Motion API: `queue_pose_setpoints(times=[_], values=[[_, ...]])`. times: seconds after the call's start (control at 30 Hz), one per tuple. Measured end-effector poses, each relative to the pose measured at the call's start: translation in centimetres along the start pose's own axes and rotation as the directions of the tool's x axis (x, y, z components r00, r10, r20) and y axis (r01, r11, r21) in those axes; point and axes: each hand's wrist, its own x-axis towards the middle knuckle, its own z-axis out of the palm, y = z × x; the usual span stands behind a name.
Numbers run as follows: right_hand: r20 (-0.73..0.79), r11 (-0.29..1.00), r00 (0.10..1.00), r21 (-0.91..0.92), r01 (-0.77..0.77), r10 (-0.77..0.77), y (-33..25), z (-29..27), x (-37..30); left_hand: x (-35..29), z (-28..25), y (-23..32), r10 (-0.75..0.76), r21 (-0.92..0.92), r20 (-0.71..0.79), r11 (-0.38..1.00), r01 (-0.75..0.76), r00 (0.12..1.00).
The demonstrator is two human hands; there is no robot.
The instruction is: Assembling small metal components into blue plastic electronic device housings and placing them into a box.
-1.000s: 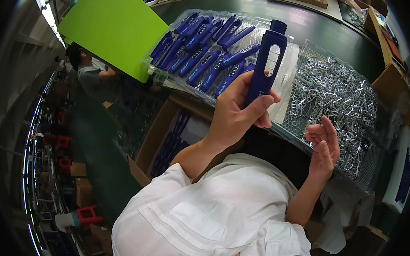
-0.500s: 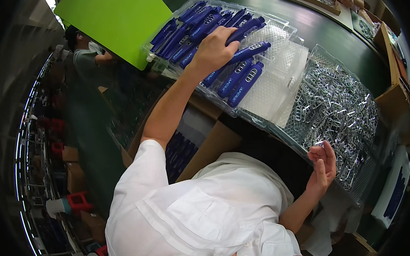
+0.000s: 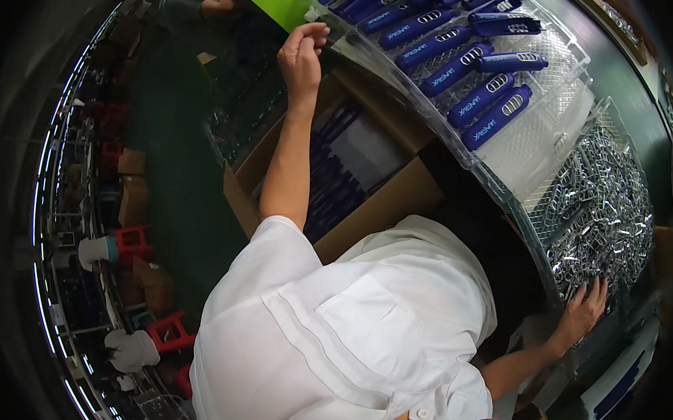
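My left hand (image 3: 304, 66) is raised beside the left edge of a clear plastic tray (image 3: 431, 102), its fingers curled together. No blue part shows in it. Rows of blue plastic handle shells (image 3: 451, 69), each with a slotted oval window, lie in that tray; some look hollow and rest across others. At the lower right, my right hand (image 3: 582, 315) reaches to the near edge of a heap of small shiny slotted metal pieces (image 3: 606, 207). Its fingers are apart and touch or hover over the pieces; their tips partly blend into the heap.
Below my left arm stands an open cardboard box (image 3: 409, 210) holding more blue shells. A lime-green panel (image 3: 280, 1) is at the top. Red stools (image 3: 168, 333) line the left side, and another person's arm (image 3: 218, 5) shows at the top left.
My left hand has left the blue shells and moved left, off the tray. My right hand has gone down to the metal pieces, its fingers spreading. The view has shifted.
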Motion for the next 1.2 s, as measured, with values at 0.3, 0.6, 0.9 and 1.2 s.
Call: queue_pose_setpoints(times=[0.3,0.6,0.9,1.2], values=[[0.107,0.992,0.990,0.082,-0.098,0.089,5.4,2.8,3.0,-14.6,-9.7,-26.2,-0.516,0.838,0.156,0.520,0.164,0.842],[0.081,0.402,0.775,0.818,-0.411,0.626,1.6,0.9,5.4,-16.5,-12.2,-38.0,-0.463,0.900,0.431,0.150,-0.410,0.775],[0.314,0.083,0.659,0.864,-0.497,0.683,0.8,-0.4,4.2,-15.5,-11.8,-35.9,-0.299,0.845,0.524,0.301,-0.443,0.797],[0.321,0.068,0.671,0.872,-0.485,0.669,0.7,-2.1,2.8,-14.0,-11.3,-26.7,-0.509,0.657,0.244,0.712,0.245,0.825]])
